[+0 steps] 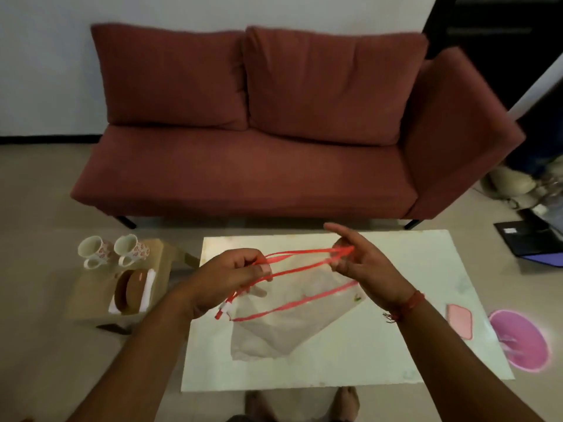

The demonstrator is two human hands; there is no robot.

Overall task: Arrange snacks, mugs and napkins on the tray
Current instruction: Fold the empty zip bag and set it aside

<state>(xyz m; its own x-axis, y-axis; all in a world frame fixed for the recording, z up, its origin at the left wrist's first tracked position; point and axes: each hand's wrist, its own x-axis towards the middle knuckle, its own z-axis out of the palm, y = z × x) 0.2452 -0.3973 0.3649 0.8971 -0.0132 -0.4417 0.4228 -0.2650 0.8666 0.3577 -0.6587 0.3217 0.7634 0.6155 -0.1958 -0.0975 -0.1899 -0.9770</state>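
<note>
Over the white table (pixel 396 354) I hold a clear plastic bag (pixel 283 324) by its red drawstring handles (pixel 304 254). My left hand (pixel 231 278) is closed on the strings at the bag's left end. My right hand (pixel 362 269) has the loops hooked around its fingers, forefinger stretched out, pulling the mouth wide. Two white mugs with a red flower print (pixel 94 251) (pixel 131 249) stand on a low stool (pixel 91 300) to the left. In front of them a brown round napkin holder with white napkins (pixel 132 292) rests on the same stool.
A dark red sofa (pixel 274 147) stands behind the table. A pink flat object (pixel 460 321) lies at the table's right edge, a round pink thing (pixel 521 339) on the floor beside it. Dark items (pixel 530 236) lie on the floor at far right. My feet (pixel 304 403) show below the table.
</note>
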